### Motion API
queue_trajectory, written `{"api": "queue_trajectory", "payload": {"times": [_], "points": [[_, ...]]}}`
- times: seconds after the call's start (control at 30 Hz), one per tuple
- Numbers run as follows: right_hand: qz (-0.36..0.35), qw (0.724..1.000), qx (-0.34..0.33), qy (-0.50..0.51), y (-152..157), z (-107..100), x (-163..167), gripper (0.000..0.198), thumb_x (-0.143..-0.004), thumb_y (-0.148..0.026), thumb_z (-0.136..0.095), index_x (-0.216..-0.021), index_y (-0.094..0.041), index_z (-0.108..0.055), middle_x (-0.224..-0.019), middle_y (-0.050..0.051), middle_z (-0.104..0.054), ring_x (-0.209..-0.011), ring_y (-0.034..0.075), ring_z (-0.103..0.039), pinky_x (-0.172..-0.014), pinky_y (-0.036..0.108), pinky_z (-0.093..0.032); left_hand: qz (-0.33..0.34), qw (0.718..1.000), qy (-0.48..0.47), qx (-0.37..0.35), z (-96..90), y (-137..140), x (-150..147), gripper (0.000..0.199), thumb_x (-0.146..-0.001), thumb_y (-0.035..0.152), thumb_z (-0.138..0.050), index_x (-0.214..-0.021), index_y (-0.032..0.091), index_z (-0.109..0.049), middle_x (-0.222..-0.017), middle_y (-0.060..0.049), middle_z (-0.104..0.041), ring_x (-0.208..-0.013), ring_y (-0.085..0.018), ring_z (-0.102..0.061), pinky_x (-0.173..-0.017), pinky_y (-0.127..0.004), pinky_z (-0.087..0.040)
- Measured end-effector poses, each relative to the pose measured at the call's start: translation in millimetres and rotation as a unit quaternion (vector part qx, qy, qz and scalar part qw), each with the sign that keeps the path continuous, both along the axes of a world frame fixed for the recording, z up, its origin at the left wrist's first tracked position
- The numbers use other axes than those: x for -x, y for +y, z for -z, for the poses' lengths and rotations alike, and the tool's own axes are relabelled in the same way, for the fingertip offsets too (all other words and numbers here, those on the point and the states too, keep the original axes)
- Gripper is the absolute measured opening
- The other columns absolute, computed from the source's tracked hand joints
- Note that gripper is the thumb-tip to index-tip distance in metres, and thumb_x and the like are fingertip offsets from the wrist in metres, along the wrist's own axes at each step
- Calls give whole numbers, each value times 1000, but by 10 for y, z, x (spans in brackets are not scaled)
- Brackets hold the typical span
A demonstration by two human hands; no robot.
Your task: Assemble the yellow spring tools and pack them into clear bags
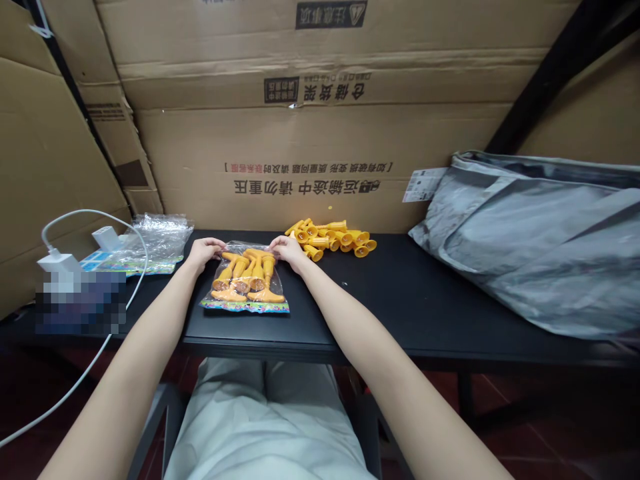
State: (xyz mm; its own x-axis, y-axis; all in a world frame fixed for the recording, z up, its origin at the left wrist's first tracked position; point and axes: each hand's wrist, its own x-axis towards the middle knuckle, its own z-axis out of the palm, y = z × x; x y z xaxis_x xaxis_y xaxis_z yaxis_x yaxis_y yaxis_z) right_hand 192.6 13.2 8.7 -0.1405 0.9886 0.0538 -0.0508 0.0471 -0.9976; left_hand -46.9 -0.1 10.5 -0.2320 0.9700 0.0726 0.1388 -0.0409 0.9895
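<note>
A clear plastic bag [245, 307] with a colourful printed strip along its near edge lies on the black table. Inside it are several orange-yellow plastic pieces [265, 293], some with T-shaped handles and some with cupped ends. My left hand [206, 251] pinches the bag's far left corner. At the far right corner, my right hand [288, 251] has its fingers closed on the bag's edge. Just beyond my right hand sits a loose pile of similar yellow plastic pieces [333, 239], many with their cupped ends facing me.
Flat clear bags [155, 243] are stacked at the left, beside a white charger [59, 267] and its cable [143, 267]. A large grey bag [535, 247] stands on the right. Cardboard panels [320, 127] wall the table's back and left side.
</note>
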Motion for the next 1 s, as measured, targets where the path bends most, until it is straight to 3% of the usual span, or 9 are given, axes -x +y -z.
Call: {"api": "queue_trajectory", "payload": {"times": [0.1, 0.2, 0.4, 0.47, 0.57, 0.7, 1.0], "points": [[-14, 996, -60, -69, 61, 40, -19, 25, -66, 4, -47, -56, -18, -53, -53, -3, -58, -49, 9, -52, -53, 21, -44, 0, 998, 52, -23, 17, 6, -8, 5, -55, 11, -59, -59, 13, -62, -62, -5, -66, -52, -13, -62, -53, -25, -49], [-18, 979, -124, -159, 105, 60, -42, 27, -64, 5, -43, -54, -19, -52, -49, -5, -52, -48, 10, -49, -54, 22, -41, -13, 984, 170, -53, 39, 13, -8, 9, -59, 12, -54, -61, 15, -63, -61, -3, -64, -48, -12, -59, -52, -25, -48], [-34, 940, -226, -254, 77, 20, -85, 27, -59, 6, -41, -51, -20, -48, -48, -7, -52, -51, 10, -46, -56, 20, -36, -35, 903, 411, -118, 26, -10, -5, 23, -66, 11, -44, -65, 20, -65, -66, -2, -66, -67, -17, -61, -65, -25, -44], [-50, 942, -217, -251, 61, 5, -94, 27, -58, 6, -41, -50, -19, -48, -47, -7, -51, -50, 9, -45, -54, 20, -34, -36, 887, 445, -121, 17, -24, -5, 24, -67, 11, -44, -67, 21, -65, -69, -2, -67, -71, -17, -60, -65, -25, -41], [-89, 962, -154, -207, 48, -10, -104, 28, -57, 6, -40, -49, -19, -48, -44, -7, -49, -47, 9, -47, -53, 20, -35, -32, 873, 470, -124, 10, -41, -9, 23, -67, 10, -43, -66, 22, -63, -70, -2, -66, -72, -18, -59, -64, -25, -38], [-125, 980, -81, -135, 34, -26, -125, 28, -57, 6, -41, -51, -18, -52, -42, -5, -52, -47, 9, -51, -53, 19, -38, -25, 874, 470, -121, 6, -51, -16, 22, -65, 8, -44, -65, 22, -61, -69, -2, -65, -72, -18, -58, -64, -25, -37], [-110, 984, -70, -123, -6, -52, -111, 30, -58, 8, -38, -50, -17, -53, -41, -5, -51, -43, 7, -47, -49, 18, -36, -6, 877, 469, -107, 60, 21, 16, 22, -63, 8, -42, -58, 21, -59, -66, -1, -63, -71, -17, -57, -66, -24, -39]]}}
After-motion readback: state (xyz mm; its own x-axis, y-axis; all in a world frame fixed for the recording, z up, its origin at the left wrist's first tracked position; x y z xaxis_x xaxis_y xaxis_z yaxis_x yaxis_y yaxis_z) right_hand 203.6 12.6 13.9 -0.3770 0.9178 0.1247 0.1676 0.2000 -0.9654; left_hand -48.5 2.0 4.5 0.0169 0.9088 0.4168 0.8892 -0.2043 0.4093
